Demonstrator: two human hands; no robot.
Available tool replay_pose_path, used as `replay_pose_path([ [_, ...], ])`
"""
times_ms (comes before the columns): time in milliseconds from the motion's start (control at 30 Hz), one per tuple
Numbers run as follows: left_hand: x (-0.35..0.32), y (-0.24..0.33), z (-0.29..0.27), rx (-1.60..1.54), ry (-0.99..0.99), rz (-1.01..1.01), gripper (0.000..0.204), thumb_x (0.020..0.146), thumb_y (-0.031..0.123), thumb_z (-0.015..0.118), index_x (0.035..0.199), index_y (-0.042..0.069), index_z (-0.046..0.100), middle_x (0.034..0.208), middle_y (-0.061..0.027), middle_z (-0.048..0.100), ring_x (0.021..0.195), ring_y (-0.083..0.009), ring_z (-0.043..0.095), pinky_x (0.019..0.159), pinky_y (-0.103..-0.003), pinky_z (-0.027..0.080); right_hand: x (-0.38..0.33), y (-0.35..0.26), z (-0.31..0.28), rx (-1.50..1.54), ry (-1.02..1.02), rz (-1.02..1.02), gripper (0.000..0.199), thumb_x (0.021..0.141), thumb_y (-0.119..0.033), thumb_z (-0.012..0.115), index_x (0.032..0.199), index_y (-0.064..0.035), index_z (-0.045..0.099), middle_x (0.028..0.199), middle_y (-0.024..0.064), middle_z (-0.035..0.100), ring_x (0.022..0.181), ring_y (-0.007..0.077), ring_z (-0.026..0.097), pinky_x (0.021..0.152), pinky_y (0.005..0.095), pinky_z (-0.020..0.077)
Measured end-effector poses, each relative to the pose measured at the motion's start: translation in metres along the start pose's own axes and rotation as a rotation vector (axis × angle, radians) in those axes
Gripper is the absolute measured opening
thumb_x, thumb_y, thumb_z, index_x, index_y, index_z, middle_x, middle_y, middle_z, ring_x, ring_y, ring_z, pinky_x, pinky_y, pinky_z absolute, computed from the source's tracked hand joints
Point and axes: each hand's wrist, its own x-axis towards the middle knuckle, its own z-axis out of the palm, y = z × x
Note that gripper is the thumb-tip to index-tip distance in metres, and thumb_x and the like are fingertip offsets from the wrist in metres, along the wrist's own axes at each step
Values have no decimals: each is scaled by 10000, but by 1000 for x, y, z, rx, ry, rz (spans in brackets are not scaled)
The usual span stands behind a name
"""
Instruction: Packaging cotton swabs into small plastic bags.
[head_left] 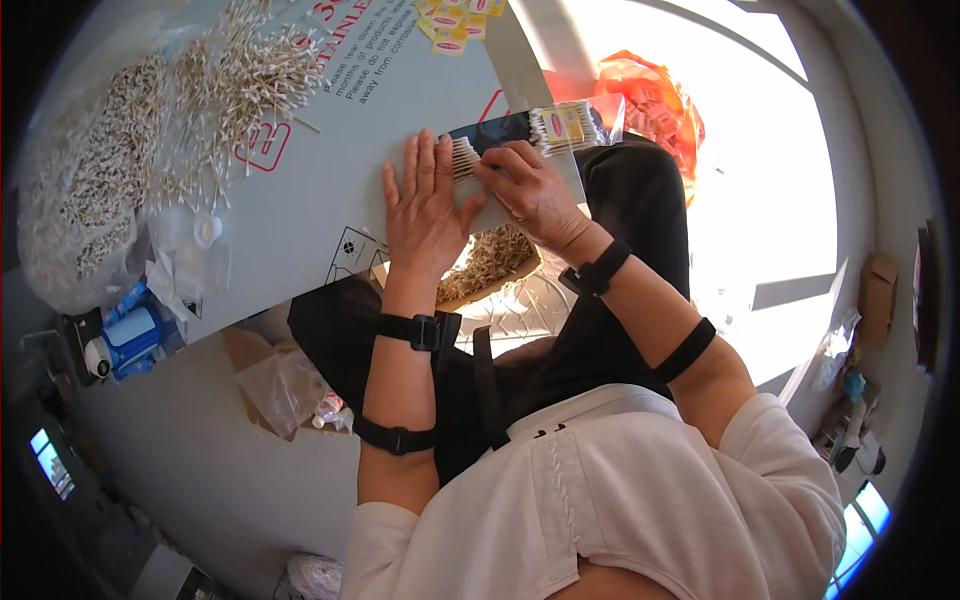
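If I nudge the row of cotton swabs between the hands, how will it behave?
The row of cotton swabs would probably spread, as no band shows around it. Thin-stemmed, its swabs look light and may roll askew, like those at odd angles in the loose pile.

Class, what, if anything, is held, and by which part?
Cotton swabs lie between the left hand and right hand; whether they are gripped, and where, cannot be told.

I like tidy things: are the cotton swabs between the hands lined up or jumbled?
Lined up: the cotton swabs between left hand and right hand lie side by side, unlike the jumbled swab pile further left.
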Motion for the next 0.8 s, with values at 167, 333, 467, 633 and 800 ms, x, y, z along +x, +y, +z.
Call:
replay_pose_path([
  [167,-1,-1,1,-5,10,-1,798,888,488,584,1497,69,284,1565,-142,267,1462,-283,224,1164,-545,160,8,3,4,142,23,81,165,726,-70,671,890,-77,660,907,70,579,876,272,578,742,368,515],
  [333,-1,-3,2,-26,-18,-7,792,915,488,541,1525,92,226,1587,-125,219,1476,-280,184,1177,-528,121,24,7,3,159,-119,259,102,736,-77,689,747,-69,588,796,86,591,815,309,612,708,404,503],
  [467,-1,-3,3,-11,38,12,791,884,476,594,1488,64,291,1552,-145,287,1452,-293,246,1158,-553,175,29,9,-2,214,-192,271,97,722,-81,688,743,-72,594,771,88,587,812,312,618,713,419,501],
  [633,0,-2,2,-17,37,12,784,888,477,591,1484,64,295,1547,-146,297,1448,-295,254,1156,-556,177,27,10,-4,193,-175,203,85,718,-76,669,748,-68,590,783,90,585,817,311,617,706,416,507],
  [800,0,-2,4,-10,45,10,789,889,494,583,1486,69,291,1548,-142,295,1448,-293,255,1158,-553,174,27,10,-3,99,-188,83,105,709,-71,660,769,-59,574,812,96,580,812,319,611,700,415,512],
])
